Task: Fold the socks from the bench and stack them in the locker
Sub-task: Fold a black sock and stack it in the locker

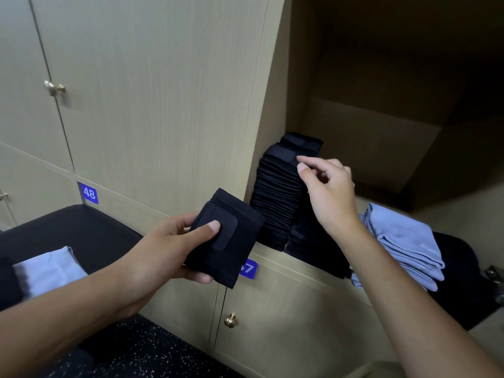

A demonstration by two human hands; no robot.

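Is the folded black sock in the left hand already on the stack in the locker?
No, the left hand holds the folded black sock in front of the locker, apart from the stack.

Showing two hands, left hand [163,252] and right hand [331,192], one folded black sock bundle [226,238] at 6 o'clock, one tall black sock stack [275,192], one light blue stack [403,246] at 3 o'clock, three brass knobs, two number plates.
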